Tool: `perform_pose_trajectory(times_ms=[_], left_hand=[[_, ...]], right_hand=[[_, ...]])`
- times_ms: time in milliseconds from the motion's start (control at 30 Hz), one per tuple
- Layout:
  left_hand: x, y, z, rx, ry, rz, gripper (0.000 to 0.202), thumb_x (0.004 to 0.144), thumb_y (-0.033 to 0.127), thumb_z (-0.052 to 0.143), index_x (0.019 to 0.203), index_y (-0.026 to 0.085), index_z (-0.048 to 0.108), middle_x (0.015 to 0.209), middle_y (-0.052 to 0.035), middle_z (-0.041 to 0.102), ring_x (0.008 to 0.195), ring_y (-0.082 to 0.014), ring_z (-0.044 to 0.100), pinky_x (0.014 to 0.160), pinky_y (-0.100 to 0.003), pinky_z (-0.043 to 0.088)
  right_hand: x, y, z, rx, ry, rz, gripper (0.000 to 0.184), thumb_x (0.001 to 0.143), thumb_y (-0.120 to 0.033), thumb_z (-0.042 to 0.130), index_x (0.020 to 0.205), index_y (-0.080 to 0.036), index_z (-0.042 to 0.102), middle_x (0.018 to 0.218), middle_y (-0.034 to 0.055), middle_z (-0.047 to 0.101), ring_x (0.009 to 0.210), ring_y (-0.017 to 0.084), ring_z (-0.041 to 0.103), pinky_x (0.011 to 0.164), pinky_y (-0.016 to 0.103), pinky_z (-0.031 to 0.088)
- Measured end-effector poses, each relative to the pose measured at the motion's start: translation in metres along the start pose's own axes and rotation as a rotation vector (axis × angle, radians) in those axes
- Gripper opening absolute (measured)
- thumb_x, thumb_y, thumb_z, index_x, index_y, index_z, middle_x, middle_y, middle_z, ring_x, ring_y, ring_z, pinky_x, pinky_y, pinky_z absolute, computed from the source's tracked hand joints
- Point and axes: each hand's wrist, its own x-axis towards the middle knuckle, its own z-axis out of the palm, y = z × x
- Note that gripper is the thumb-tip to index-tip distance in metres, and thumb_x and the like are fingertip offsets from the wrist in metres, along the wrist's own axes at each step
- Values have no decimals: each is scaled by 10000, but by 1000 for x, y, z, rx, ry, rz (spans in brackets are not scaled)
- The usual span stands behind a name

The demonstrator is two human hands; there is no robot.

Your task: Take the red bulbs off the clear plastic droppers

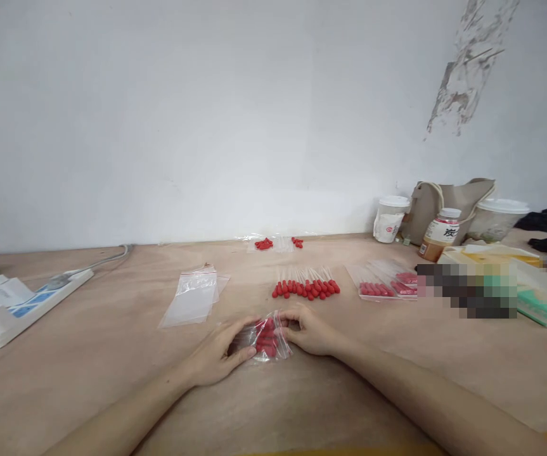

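A clear zip bag (pixel 250 342) with several red-tipped sticks (pixel 267 339) inside lies on the table between my hands. My left hand (pixel 223 354) holds the bag's left side, thumb below and fingers above. At its right end, by the red zip strip, my right hand (pixel 308 329) pinches the bag's edge. Whether the zip is closed I cannot tell. Just beyond my hands is a row of loose sticks with red, bulb-like ends (pixel 306 288), their pale shafts pointing to the wall. Flat bags (pixel 190 297) without sticks lie stacked to the left.
Filled bags (pixel 375 288) lie to the right, and red pieces on clear plastic (pixel 263 243) rest by the wall. A power strip (pixel 40 307) stands at left. Lidded cups (pixel 390 218), a bottle (pixel 440 234) and a grey bag (pixel 463 196) occupy the back right, behind a yellow-and-white box (pixel 544 285).
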Motion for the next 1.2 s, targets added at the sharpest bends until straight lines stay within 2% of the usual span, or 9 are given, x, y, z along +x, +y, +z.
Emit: perform_pose_trajectory(times_ms=[233,433,533,667,833,967,1200], left_hand=[[1,-6,6,29,33,9,454,841,340,474,1270,244,361,1241,-60,503,1097,-199,489,917,-357,407],[4,0,4,23,50,66,437,848,320,469,1269,260,370,1186,-54,546,1026,-190,531,865,-346,433],[6,5,1,26,28,102,413,853,303,463,1259,269,401,1182,-43,548,1028,-179,531,867,-329,433],[6,5,-2,53,29,98,413,852,302,462,1261,271,414,1215,-48,528,1059,-186,517,889,-336,425],[2,0,-6,67,26,48,415,853,314,457,1264,269,414,1242,-57,508,1043,-192,529,876,-338,437],[2,-3,-9,71,11,50,411,851,312,460,1258,266,423,1250,-55,500,1087,-193,502,908,-353,417],[1,-7,-12,42,-20,70,392,861,309,441,1251,269,437,1266,-51,491,1136,-201,466,955,-387,380]], right_hand=[[1,-5,12,45,107,84,151,719,-270,608,832,-186,664,750,5,636,692,120,525,640,227,393],[5,-7,17,41,19,86,154,775,-222,519,818,-187,663,705,-11,644,646,107,524,634,218,393],[6,-7,15,24,13,108,168,775,-200,499,759,-178,666,679,-8,642,641,111,525,629,222,394],[2,-5,8,117,35,189,177,778,-203,487,801,-166,659,719,14,653,622,114,537,584,224,406],[-8,2,-10,291,64,301,166,760,-275,534,816,-147,623,753,36,639,660,129,580,615,259,460],[-10,14,-30,529,21,411,315,698,-409,607,855,-136,593,737,35,639,650,127,600,643,284,490],[-12,31,-94,453,-114,398,369,650,-438,649,869,-141,653,798,48,671,701,132,597,699,292,474]])
